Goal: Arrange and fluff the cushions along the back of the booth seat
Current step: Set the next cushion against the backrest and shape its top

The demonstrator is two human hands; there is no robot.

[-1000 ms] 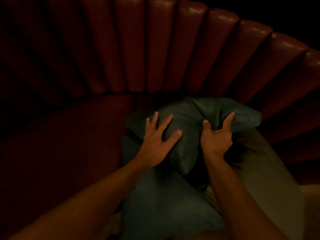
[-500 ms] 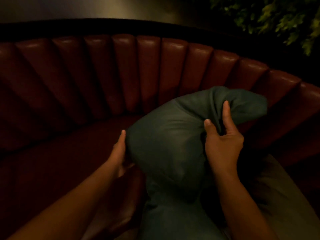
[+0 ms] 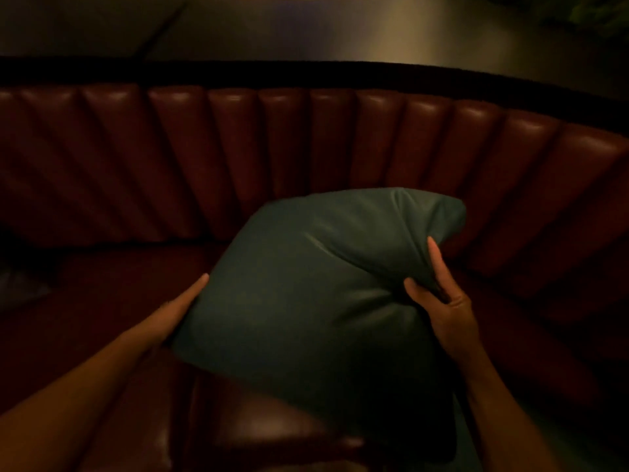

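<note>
A dark green cushion (image 3: 306, 287) is held up over the red booth seat (image 3: 112, 301), tilted with one corner toward the backrest. My right hand (image 3: 442, 294) grips its right edge, thumb in front and fingers curled into a fold of the fabric. My left hand (image 3: 177, 311) lies flat against the cushion's left side with straight fingers; most of the hand is hidden behind the cushion. The channelled red leather backrest (image 3: 279, 155) curves behind.
A dark ledge (image 3: 306, 71) tops the backrest, with a grey wall above. Green foliage (image 3: 599, 11) shows at the top right. A seat edge (image 3: 265, 427) glints at the bottom. A dim shape (image 3: 20, 287) lies on the seat at far left.
The cushion has been lifted off the pile and turned to face me. My left hand slid from its top to its left side. The view tilted up, showing the wall.
</note>
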